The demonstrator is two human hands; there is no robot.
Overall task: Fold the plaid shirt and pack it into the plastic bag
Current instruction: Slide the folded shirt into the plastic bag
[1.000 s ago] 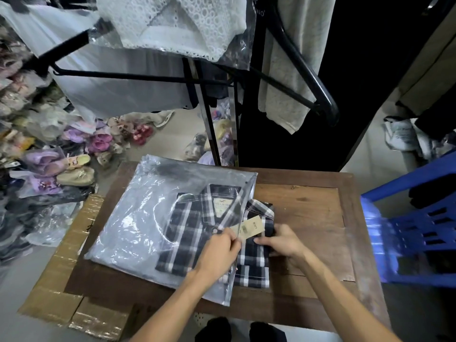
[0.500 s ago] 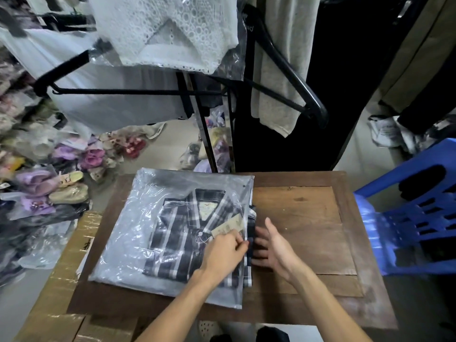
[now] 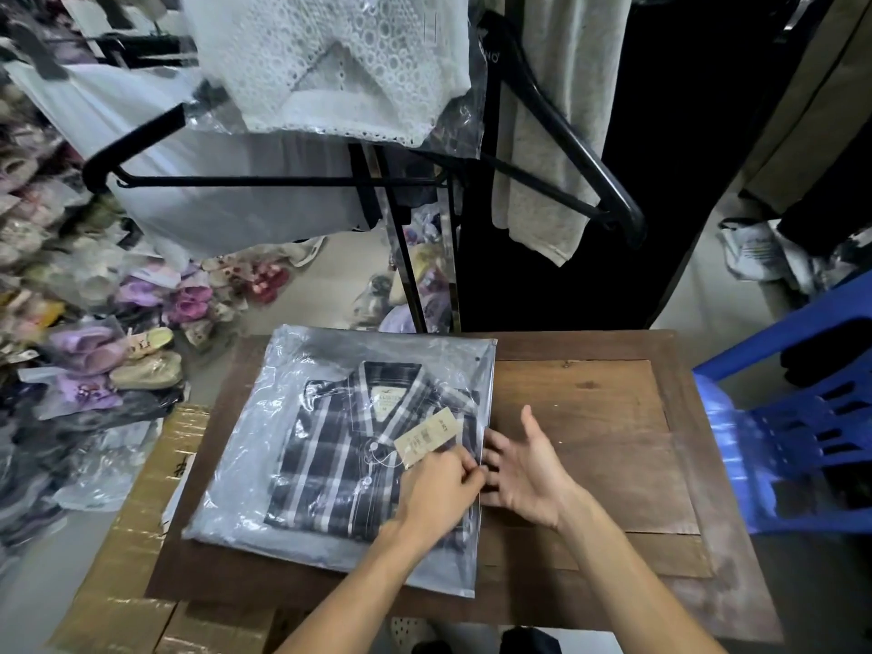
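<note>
Plaid shirt (image 3: 339, 455) inside plastic bag (image 3: 264, 446) on wooden tabletop (image 3: 590, 417), left hand (image 3: 439, 493) grip pinching bag's open edge, right hand (image 3: 528, 469) grip wide, palm open beside it.

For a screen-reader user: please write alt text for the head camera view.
A folded plaid shirt lies inside a clear plastic bag on a wooden table. The left hand pinches the bag's open right edge; the right hand is open beside it.
</note>
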